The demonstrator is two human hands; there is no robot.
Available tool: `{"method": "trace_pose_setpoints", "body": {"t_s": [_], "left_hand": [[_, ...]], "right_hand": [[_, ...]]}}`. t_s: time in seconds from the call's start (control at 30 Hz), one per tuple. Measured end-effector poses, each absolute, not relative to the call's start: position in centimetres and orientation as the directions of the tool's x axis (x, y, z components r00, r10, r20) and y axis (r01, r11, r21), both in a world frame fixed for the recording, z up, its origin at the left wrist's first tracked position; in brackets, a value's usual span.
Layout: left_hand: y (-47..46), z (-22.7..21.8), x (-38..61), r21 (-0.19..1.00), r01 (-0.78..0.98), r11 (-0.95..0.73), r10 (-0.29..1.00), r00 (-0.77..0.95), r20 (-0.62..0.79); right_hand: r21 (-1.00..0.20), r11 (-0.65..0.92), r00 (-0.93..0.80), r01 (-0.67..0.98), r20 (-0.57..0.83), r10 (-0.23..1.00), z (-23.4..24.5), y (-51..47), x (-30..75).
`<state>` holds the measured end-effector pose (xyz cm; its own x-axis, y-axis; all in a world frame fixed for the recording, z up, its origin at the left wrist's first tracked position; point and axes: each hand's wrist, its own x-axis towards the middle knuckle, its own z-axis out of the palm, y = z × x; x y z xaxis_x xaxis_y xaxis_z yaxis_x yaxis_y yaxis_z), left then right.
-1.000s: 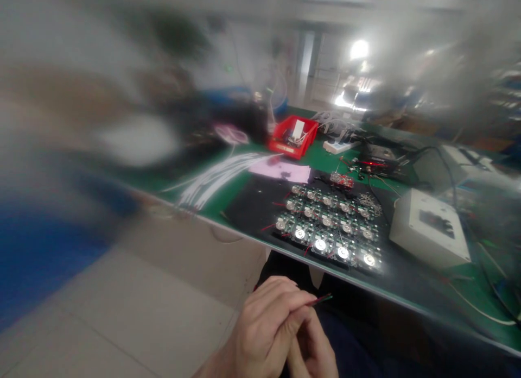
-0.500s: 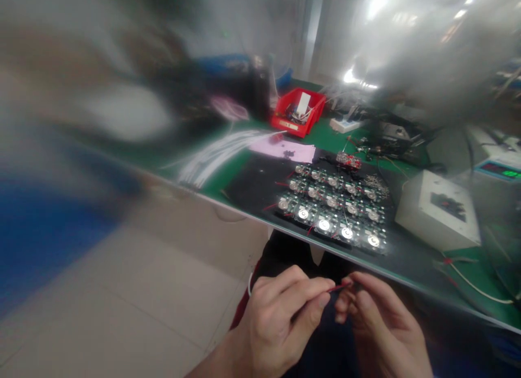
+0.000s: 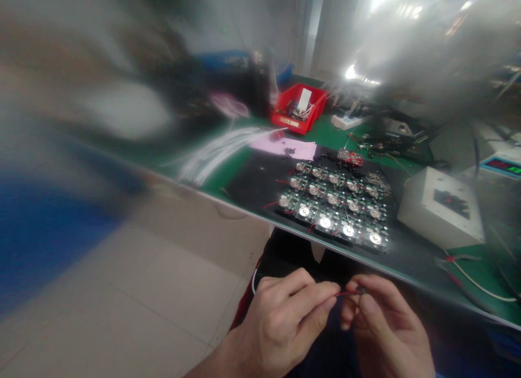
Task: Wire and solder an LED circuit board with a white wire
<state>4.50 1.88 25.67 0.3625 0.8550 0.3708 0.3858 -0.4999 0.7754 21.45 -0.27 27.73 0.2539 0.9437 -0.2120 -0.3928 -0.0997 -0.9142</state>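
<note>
Below the table's near edge, my left hand point(image 3: 285, 318) pinches a thin red wire point(image 3: 345, 294) between thumb and forefinger. My right hand point(image 3: 385, 326) faces it, fingers closed on the wire's other end. Both hands hover over my dark-clothed lap. On the green table point(image 3: 240, 169) above them, a black mat point(image 3: 256, 190) carries several rows of small round circuit boards point(image 3: 334, 207) with red leads.
A red bin point(image 3: 299, 109) stands at the back, a pink sheet point(image 3: 285, 147) and a bundle of white wires point(image 3: 220, 152) in front of it. A white box point(image 3: 442, 207) sits right of the boards. Tangled electronics point(image 3: 386, 142) lie behind. Pale floor tiles point(image 3: 134, 291) spread to the left.
My right hand came up from under the left and took the wire's free end. The view shifted slightly, so the table sits higher in the frame.
</note>
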Motion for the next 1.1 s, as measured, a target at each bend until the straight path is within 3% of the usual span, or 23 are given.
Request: {"method": "trace_pose_setpoints", "body": {"t_s": [0.2,0.37,0.53,0.7,0.77,0.9,1.1], "left_hand": [[2.0,26.0,4.4,0.699,0.438,-0.565,0.821,0.377,0.428],[2.0,25.9,4.4,0.665,0.449,-0.597,0.799,0.405,0.444],[2.2,26.0,4.7,0.665,0.433,-0.608,0.791,0.394,0.468],[1.7,27.1,5.2,0.744,0.376,-0.553,0.824,0.380,0.420],[1.3,27.3,5.4,0.782,0.366,-0.505,0.850,0.369,0.376],[1.2,26.7,5.3,0.804,0.344,-0.485,0.854,0.385,0.350],[1.7,24.6,5.5,0.826,0.319,-0.464,0.869,0.346,0.354]], "right_hand": [[-0.904,-0.164,0.266,-0.395,-0.284,0.921,27.7,-0.2,21.9],[-0.917,-0.136,0.266,-0.374,-0.247,0.932,27.2,-0.3,22.7],[-0.939,-0.101,0.079,-0.329,-0.134,0.988,26.1,-0.1,23.5],[-0.910,-0.197,-0.015,-0.365,-0.206,0.978,26.0,0.1,23.0],[-0.941,-0.177,-0.005,-0.288,-0.183,0.983,26.0,0.2,23.0],[-1.000,-0.009,0.001,-0.019,-0.010,1.000,25.5,0.2,24.0],[-0.995,0.012,-0.031,0.097,0.009,0.999,24.9,0.3,24.3]]}}
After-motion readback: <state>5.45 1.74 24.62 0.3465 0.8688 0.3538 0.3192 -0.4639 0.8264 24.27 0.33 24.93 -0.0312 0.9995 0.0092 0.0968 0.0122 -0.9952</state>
